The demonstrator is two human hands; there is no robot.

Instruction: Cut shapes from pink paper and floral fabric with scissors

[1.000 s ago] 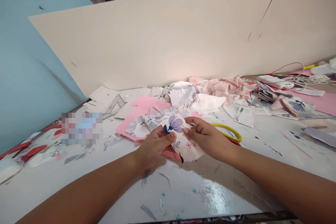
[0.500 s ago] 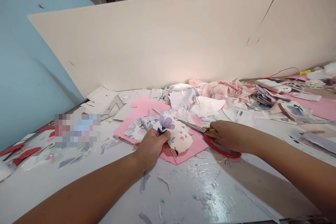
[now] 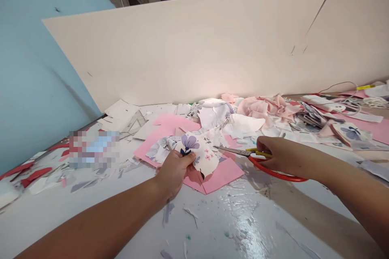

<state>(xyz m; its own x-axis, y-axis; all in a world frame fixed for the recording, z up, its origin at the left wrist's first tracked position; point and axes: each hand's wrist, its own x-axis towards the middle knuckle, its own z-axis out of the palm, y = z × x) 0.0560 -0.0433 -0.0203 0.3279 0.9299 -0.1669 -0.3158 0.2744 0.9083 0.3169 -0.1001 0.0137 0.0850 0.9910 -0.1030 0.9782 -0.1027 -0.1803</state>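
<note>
My left hand (image 3: 174,173) pinches a piece of cream cotton fabric (image 3: 199,154) printed with purple and pink flowers, its ragged edge lying over a pink paper sheet (image 3: 220,176). My right hand (image 3: 284,156) is closed around a pair of scissors (image 3: 233,151) with red and yellow handles. Their shut metal blades point left toward the fabric, with a small gap between the tips and the cloth. The lower red handle loop (image 3: 278,175) runs below my right hand.
Crumpled pale pink fabric scraps (image 3: 267,107) and white paper offcuts lie along the back of the scrap-strewn white table (image 3: 231,226). A tall cream board (image 3: 182,48) stands behind them. Floral pieces and a pink sheet (image 3: 364,119) lie at the right.
My right hand has let go of the fabric and taken the scissors from the table, then shifted right with them. My left hand still holds the fabric over the pink sheet.
</note>
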